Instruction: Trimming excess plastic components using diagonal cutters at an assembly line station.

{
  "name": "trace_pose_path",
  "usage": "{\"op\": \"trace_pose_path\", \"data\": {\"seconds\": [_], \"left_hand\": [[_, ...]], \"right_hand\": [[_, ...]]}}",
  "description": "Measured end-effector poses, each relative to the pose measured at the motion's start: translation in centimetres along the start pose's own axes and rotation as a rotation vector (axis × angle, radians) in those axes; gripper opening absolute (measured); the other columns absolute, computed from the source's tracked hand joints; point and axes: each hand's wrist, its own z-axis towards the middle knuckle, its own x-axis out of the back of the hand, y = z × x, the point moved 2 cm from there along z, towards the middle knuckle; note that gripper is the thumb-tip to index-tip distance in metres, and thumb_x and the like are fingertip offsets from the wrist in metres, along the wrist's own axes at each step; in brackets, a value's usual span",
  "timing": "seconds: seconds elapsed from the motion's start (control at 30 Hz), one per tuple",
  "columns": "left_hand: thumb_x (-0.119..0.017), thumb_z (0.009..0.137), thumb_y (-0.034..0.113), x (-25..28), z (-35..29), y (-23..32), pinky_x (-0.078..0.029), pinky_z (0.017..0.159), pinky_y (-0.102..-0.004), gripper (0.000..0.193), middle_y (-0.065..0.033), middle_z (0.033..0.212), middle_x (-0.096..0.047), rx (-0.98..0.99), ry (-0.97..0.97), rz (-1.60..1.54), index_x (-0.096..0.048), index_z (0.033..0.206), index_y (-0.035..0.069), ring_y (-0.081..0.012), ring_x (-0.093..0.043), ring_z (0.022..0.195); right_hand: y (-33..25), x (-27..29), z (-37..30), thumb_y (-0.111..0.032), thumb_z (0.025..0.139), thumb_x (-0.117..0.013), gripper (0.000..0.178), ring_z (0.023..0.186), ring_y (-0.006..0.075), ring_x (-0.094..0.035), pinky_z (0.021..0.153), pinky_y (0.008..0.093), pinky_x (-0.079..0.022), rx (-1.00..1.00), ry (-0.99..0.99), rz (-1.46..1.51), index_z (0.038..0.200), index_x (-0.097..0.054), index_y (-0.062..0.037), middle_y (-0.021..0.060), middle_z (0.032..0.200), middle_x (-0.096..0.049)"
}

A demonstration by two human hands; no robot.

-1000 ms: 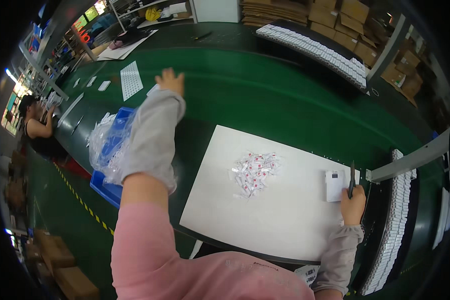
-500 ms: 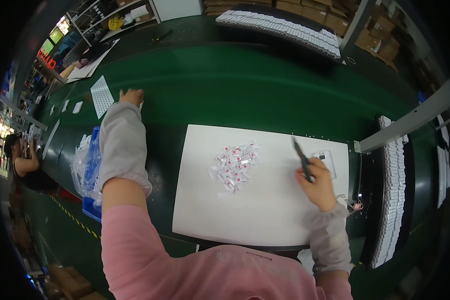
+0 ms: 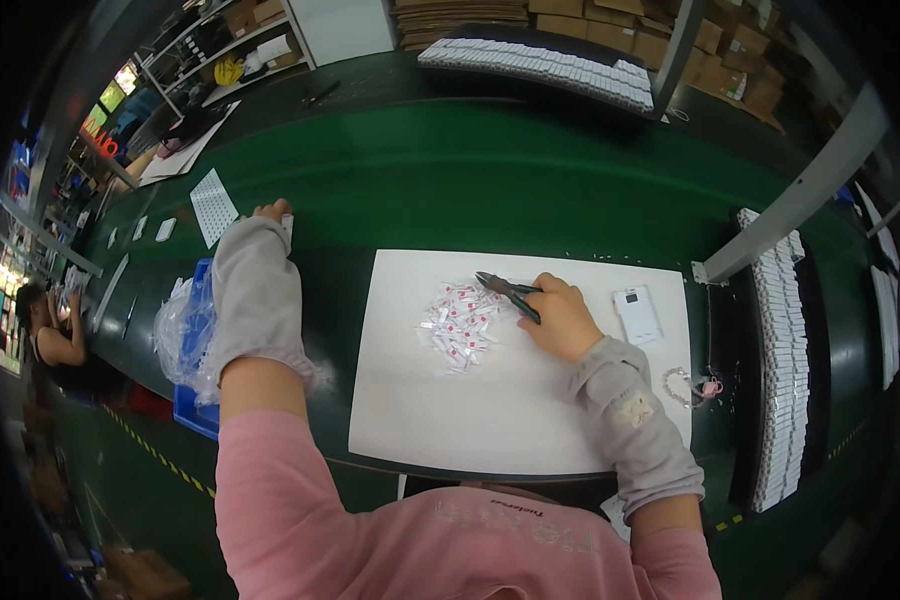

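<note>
**Factory assembly line**

A long green conveyor-style workbench (image 3: pixel 530 170) is running past stacked brown cardboard cartons (image 3: pixel 610 20) and long rows of small white boxes (image 3: pixel 540 65); another worker (image 3: pixel 55 335) is sitting further along, beside metal shelving (image 3: pixel 220 40).

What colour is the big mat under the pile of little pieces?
White. The mat lies on the green table; the head view shows it best.
</note>
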Motion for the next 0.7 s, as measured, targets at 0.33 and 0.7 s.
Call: {"op": "trace_pose_path", "data": {"seconds": [0.33,0.7], "left_hand": [[-0.062,0.085,0.019,5.0,-1.5,7.5,-0.05,0.071,-0.0315,0.024,-0.0066,0.088,-0.066,-0.176,0.201,-1.945,-0.062,0.1,0.0,-0.0196,-0.065,0.075],[-0.041,0.089,0.046,1.4,-24.2,25.7,-0.024,0.101,-0.0681,0.049,-0.0247,0.142,-0.031,-0.217,-0.984,-3.162,-0.042,0.13,0.019,-0.0457,-0.029,0.131]], "right_hand": [[1.7,0.8,-1.9,-0.01,0.079,-0.065,0.013,0.08,0.0261,-0.055,0.066,0.0302,-0.044,-0.071,0.181,0.481,0.078,-0.062,0.0019,0.0113,0.092,-0.056],[-0.2,1.8,-5.3,-0.008,0.088,-0.058,0.007,0.076,0.0079,-0.045,0.068,0.022,-0.037,-0.098,0.266,1.267,0.088,-0.057,-0.0016,0.0032,0.101,-0.051]]}}
